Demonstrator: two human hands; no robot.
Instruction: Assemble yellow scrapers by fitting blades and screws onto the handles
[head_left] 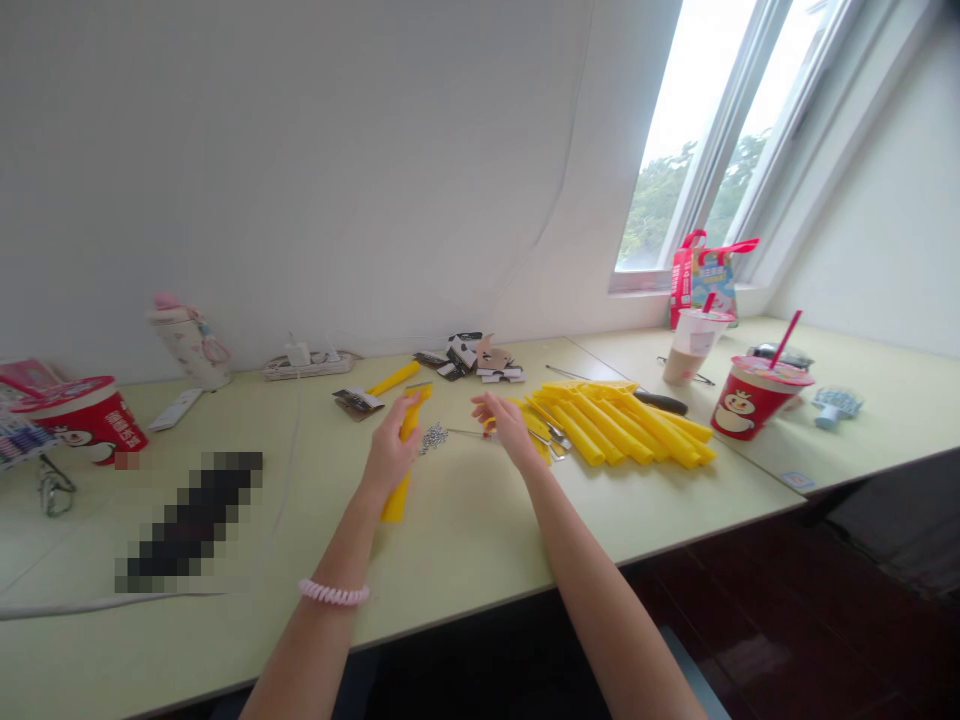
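My left hand (392,450) is closed around a yellow plastic scraper handle (396,500), held tilted, with a thin metal blade (420,386) at its upper end. Over the table to the right is my right hand (504,418), its fingers loosely bent and apart. I see nothing between its fingertips. Just below them is a screwdriver (466,433), its thin shaft pointing left and its handle partly hidden by the hand. A small heap of screws (434,437) sits between my hands. Beside my right hand are loose metal blades (559,438) and a pile of yellow scraper handles (611,425).
Black-and-white packaging (465,352) and another yellow handle (395,378) lie toward the wall. A power strip (311,366) trails a white cable. Red drink cups (757,400) stand at both sides, with a milky drink cup (694,345) at right. A flask (191,345) stands back left.
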